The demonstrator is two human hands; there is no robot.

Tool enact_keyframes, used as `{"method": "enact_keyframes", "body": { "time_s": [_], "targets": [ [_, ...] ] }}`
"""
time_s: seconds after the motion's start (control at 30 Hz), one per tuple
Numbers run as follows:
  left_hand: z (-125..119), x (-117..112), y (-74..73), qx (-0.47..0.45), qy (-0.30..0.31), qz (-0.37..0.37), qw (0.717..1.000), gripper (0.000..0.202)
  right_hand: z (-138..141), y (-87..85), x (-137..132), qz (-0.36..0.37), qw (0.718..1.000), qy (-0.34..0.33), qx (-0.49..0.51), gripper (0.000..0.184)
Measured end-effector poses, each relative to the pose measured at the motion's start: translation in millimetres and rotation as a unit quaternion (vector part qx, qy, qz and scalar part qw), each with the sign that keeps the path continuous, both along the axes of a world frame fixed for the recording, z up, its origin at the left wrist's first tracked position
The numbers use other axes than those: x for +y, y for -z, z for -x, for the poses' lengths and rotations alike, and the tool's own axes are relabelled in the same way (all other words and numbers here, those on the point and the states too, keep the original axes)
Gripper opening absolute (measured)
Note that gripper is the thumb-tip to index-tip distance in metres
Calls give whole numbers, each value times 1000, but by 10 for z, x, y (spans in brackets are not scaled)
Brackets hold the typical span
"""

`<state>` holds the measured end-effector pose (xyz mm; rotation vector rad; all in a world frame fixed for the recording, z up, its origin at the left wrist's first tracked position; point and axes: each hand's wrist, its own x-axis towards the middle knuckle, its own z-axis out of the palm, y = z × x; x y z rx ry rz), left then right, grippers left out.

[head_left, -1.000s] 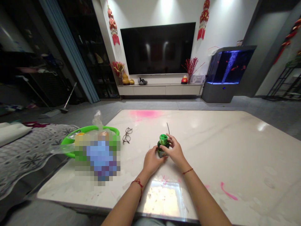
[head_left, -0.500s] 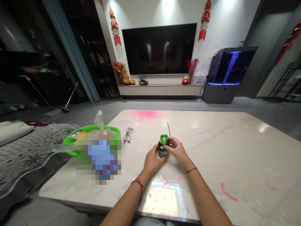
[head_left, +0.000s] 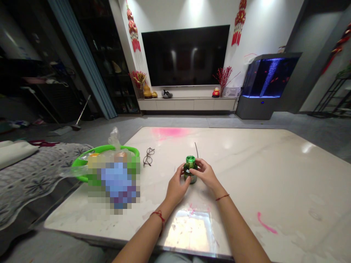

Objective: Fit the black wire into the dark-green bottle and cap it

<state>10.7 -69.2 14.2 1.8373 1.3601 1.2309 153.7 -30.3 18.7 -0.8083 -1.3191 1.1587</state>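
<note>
A small dark green glass bottle (head_left: 193,179) stands upright on the pale table, with a shiny ridged green cap (head_left: 190,159) on top. My left hand (head_left: 176,187) is closed around the bottle's left side, its thumb across the front. From the right, my right hand (head_left: 206,176) grips the upper part of the bottle just below the cap, thumb in front. Fingers on the far side are partly hidden by the bottle. A thin black strip (head_left: 196,149) lies on the table just behind it.
Folded-arm glasses (head_left: 148,157) lie left of the bottle. Further left sits a green basket (head_left: 131,149) with plastic bags and a pixelated blue item (head_left: 117,180). Pink marks (head_left: 265,224) stain the glossy table (head_left: 274,175). A patterned sofa cover (head_left: 55,164) is at the left.
My left thumb has moved up from the bottle's base to its front. The bottle appears turned, with its label less visible. My right hand keeps nearly the same place.
</note>
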Motion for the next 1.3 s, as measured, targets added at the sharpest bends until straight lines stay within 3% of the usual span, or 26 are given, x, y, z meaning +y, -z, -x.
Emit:
{"method": "enact_keyframes", "body": {
  "time_s": [0.27, 0.77, 1.07, 1.3],
  "targets": [
    [-2, 12, 5, 8, -15, 1, 1000, 40, 94, 17, -27, -3, 998, 59, -13, 44],
    [9, 34, 23, -10, -6, 10, 1000, 37, 0, 1, -14, -2, 1000, 8, -12, 34],
    [2, 34, 16, -11, -10, 17, 1000, 35, 65, 38, -5, -9, 999, 46, -11, 55],
    [3, 32, 10, -2, -10, 13, 1000, 36, 58, 28, 2, -5, 999, 43, -24, 36]
  ]
}}
